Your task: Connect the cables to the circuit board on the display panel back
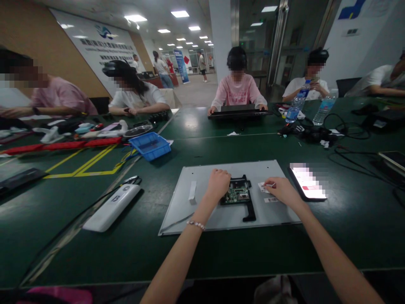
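A flat grey metal panel (183,211) lies on the table in front of me, with a black plastic frame (249,211) and a green circuit board (236,195) at its middle. My left hand (219,185) is closed at the frame's left side, its fingers curled and partly hidden. To the right, my right hand (280,188) pinches its fingertips together over a white printed label (262,188). Whatever lies between those fingertips is too small to make out. Another label (271,200) is just below. A white strip (192,191) is on the panel's left part.
A lit phone (308,182) lies right of the panel. At left are a white power bank (112,207) with a cable and a blue tray (151,146). Water bottles (297,101) and cables stand far right. Across the table, a person (238,90) holds a black flat device (240,112).
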Demonstrator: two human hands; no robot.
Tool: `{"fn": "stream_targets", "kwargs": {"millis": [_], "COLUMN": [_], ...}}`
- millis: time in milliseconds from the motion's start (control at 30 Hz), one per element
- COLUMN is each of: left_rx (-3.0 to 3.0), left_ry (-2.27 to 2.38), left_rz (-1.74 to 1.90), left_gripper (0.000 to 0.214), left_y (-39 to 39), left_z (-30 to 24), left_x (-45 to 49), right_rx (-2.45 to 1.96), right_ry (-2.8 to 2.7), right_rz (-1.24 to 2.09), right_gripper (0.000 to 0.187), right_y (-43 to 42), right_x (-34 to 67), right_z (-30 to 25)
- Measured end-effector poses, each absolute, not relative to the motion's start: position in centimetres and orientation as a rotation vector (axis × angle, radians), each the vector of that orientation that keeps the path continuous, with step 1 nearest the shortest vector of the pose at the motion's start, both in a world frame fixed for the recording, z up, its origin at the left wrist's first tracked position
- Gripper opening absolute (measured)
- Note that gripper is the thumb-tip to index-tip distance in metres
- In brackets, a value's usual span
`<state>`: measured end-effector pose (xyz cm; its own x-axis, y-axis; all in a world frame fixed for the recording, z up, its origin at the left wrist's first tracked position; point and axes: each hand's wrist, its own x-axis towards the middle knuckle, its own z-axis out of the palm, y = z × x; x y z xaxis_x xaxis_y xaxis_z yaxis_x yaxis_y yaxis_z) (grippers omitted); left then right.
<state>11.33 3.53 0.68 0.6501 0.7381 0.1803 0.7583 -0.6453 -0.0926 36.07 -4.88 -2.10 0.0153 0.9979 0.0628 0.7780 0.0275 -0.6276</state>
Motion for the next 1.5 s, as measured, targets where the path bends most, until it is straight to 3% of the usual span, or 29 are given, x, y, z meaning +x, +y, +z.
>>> {"fn": "stream_targets", "kwargs": {"millis": [233,433,633,867,1500], "left_rx": [-2.699,-2.716,-2.918,-3.047,-2.948], "left_ry": [-1.298,-1.372,-1.168,-1.061,-0.909], "left_rz": [-0.275,-0.453,-0.545,-0.570,-0.305], "left_gripper": [0.020,0.023,0.025,0.028,0.028], "left_y": [3.3,2.3,-1.1,-3.3,-4.0], "left_z": [1.1,2.0,2.1,0.7,0.1], "left_x": [10.6,9.5,10.3,11.3,12.0], "right_rx": [-1.713,-1.713,-1.501,-1.414,-1.489], "right_ry": [-1.650,-1.700,-1.451,-1.335,-1.678], "right_rz": [0.797,0.587,1.130,1.294,0.689], "right_gripper": [0.021,0.019,0.021,0.016,0.012], "right_y": [-5.0,-5.1,-5.4,-5.1,-5.4], "right_x": [35.4,34.9,34.0,32.7,30.9], "right_z": [-2.5,-2.1,-2.0,-2.7,-3.7]}}
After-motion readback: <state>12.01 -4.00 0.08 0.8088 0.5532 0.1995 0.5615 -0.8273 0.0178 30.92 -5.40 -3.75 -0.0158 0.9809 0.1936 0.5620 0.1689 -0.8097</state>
